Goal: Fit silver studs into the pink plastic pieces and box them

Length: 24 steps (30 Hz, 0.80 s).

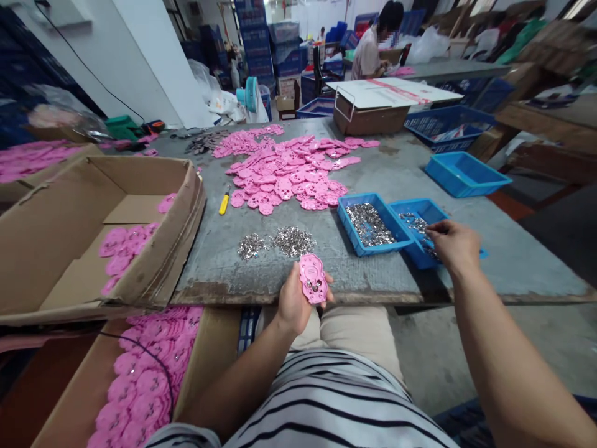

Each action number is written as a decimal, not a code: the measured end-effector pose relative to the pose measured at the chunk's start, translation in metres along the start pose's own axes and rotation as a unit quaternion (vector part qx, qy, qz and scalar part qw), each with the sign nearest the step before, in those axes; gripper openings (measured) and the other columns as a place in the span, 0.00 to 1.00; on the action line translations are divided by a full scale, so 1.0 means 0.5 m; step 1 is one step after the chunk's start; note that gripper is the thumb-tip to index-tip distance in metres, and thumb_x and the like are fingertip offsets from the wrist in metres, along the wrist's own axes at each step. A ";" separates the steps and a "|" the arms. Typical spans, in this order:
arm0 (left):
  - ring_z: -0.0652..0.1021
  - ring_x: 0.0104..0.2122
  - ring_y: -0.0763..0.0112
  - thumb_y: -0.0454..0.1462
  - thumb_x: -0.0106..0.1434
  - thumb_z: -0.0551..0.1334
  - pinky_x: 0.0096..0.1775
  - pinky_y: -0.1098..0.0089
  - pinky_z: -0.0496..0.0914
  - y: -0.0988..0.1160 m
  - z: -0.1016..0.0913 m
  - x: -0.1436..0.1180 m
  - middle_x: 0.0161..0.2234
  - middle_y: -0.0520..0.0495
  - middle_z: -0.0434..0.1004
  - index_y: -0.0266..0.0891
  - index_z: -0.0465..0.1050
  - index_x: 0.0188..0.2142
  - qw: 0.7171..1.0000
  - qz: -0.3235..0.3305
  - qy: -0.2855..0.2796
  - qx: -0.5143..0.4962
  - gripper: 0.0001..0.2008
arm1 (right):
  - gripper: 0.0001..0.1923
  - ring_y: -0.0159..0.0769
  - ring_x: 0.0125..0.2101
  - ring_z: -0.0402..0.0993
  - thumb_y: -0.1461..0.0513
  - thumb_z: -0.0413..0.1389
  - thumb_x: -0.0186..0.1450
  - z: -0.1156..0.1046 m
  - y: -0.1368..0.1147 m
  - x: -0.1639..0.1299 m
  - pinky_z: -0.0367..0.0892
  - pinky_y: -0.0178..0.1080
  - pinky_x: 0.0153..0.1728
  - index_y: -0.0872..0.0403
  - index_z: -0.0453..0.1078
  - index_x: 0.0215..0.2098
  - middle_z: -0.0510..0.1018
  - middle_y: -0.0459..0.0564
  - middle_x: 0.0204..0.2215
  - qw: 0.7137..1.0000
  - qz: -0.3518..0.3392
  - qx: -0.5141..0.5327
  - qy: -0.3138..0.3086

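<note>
My left hand (295,300) grips a pink plastic part (313,279) by its edges at the front of the table. The part is scalloped in outline, with small metal pieces set near its lower end. Over a blue tray (422,256) my right hand (453,244) has thumb and fingers pinched together; whatever is between them is too small to make out. Small shiny metal pieces (413,221) lie in that tray. Beside it, a second blue tray (377,250) holds many more. Two piles of metal pieces (293,241) sit on the table beyond my left hand.
A heap of pink parts (289,168) covers the table's middle, near a yellow-handled tool (224,203). Cardboard boxes (153,274) with pink parts stand left. Another blue tray (466,174) and a board-topped carton (368,118) are farther back. A co-worker (373,50) sits beyond.
</note>
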<state>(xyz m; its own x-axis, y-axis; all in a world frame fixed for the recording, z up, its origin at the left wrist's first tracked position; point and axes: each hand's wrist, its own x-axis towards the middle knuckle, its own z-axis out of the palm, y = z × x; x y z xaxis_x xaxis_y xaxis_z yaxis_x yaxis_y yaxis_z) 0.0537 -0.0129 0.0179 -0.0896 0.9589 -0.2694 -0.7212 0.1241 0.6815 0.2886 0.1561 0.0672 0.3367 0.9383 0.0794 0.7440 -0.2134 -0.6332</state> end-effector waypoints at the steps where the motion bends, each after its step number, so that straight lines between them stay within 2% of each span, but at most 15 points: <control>1: 0.75 0.19 0.69 0.58 0.57 0.58 0.18 0.74 0.62 0.000 0.000 0.001 0.27 0.46 0.76 0.37 0.66 0.35 1.000 0.000 0.001 0.000 0.26 | 0.04 0.39 0.31 0.68 0.68 0.56 0.56 -0.002 0.000 -0.001 0.59 0.39 0.36 0.55 0.71 0.25 0.77 0.54 0.29 1.000 -0.001 0.020 0.006; 3: 0.75 0.19 0.70 0.59 0.54 0.60 0.18 0.74 0.62 -0.002 0.000 0.002 0.27 0.47 0.76 0.37 0.66 0.36 1.000 0.006 0.007 0.011 0.28 | 0.04 0.36 0.29 0.68 0.67 0.55 0.57 -0.004 -0.001 -0.009 0.60 0.38 0.33 0.57 0.73 0.30 0.78 0.55 0.32 0.999 -0.005 0.052 0.012; 5: 0.74 0.19 0.71 0.57 0.51 0.65 0.18 0.74 0.62 -0.007 0.004 0.004 0.27 0.48 0.75 0.37 0.65 0.37 0.999 0.016 0.017 0.039 0.27 | 0.07 0.32 0.25 0.65 0.64 0.56 0.56 -0.001 -0.006 -0.030 0.59 0.37 0.29 0.58 0.74 0.32 0.78 0.53 0.31 0.995 -0.017 0.103 -0.011; 7: 0.74 0.19 0.73 0.52 0.49 0.69 0.18 0.75 0.63 -0.013 0.010 0.005 0.27 0.50 0.75 0.37 0.64 0.36 0.996 0.030 0.026 0.074 0.26 | 0.09 0.30 0.20 0.60 0.60 0.59 0.53 0.013 -0.015 -0.067 0.56 0.36 0.24 0.57 0.75 0.31 0.77 0.49 0.25 0.978 -0.055 0.177 -0.096; 9: 0.74 0.19 0.75 0.48 0.47 0.71 0.18 0.76 0.63 -0.020 0.018 0.006 0.28 0.51 0.75 0.37 0.63 0.36 0.993 0.042 0.035 0.102 0.25 | 0.14 0.28 0.18 0.56 0.54 0.62 0.49 0.036 -0.027 -0.117 0.54 0.35 0.21 0.56 0.76 0.28 0.73 0.46 0.20 0.937 -0.110 0.245 -0.224; 11: 0.74 0.20 0.76 0.45 0.46 0.72 0.19 0.76 0.64 -0.025 0.024 0.006 0.29 0.51 0.74 0.38 0.64 0.36 0.990 0.058 0.050 0.122 0.24 | 0.16 0.28 0.19 0.58 0.52 0.63 0.47 0.062 -0.041 -0.168 0.55 0.35 0.21 0.55 0.75 0.27 0.72 0.44 0.18 0.896 -0.151 0.267 -0.322; 13: 0.73 0.20 0.77 0.42 0.46 0.71 0.19 0.77 0.64 -0.027 0.028 0.005 0.29 0.52 0.74 0.38 0.64 0.36 0.985 0.070 0.066 0.144 0.23 | 0.13 0.29 0.20 0.60 0.53 0.61 0.48 0.084 -0.053 -0.211 0.56 0.34 0.22 0.54 0.72 0.24 0.72 0.44 0.19 0.867 -0.176 0.264 -0.384; 15: 0.73 0.20 0.78 0.39 0.45 0.71 0.19 0.78 0.64 -0.026 0.028 0.003 0.28 0.53 0.73 0.38 0.64 0.35 0.979 0.075 0.082 0.169 0.21 | 0.09 0.29 0.20 0.62 0.56 0.59 0.51 0.098 -0.060 -0.237 0.57 0.33 0.22 0.54 0.70 0.23 0.72 0.44 0.19 0.853 -0.197 0.244 -0.418; 18: 0.72 0.19 0.79 0.37 0.44 0.70 0.19 0.78 0.63 -0.026 0.021 0.002 0.26 0.54 0.72 0.38 0.64 0.34 0.973 0.073 0.098 0.194 0.20 | 0.04 0.29 0.21 0.62 0.61 0.57 0.52 0.105 -0.064 -0.250 0.56 0.33 0.22 0.53 0.68 0.23 0.72 0.44 0.18 0.851 -0.217 0.208 -0.430; 24: 0.72 0.19 0.78 0.37 0.44 0.70 0.20 0.78 0.64 -0.027 0.012 0.003 0.23 0.55 0.72 0.38 0.65 0.34 0.964 0.090 0.090 0.235 0.19 | 0.06 0.28 0.19 0.61 0.59 0.57 0.52 0.101 -0.063 -0.243 0.55 0.32 0.21 0.53 0.67 0.24 0.73 0.44 0.18 0.835 -0.202 0.212 -0.466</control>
<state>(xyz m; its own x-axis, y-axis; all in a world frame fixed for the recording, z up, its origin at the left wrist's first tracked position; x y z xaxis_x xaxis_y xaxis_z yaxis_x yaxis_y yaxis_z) 0.0675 -0.0117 0.0124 -0.3316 0.9213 -0.2030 -0.2968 0.1024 0.9494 0.1950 0.0627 0.0388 -0.6348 0.7565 -0.1572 0.3512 0.1013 -0.9308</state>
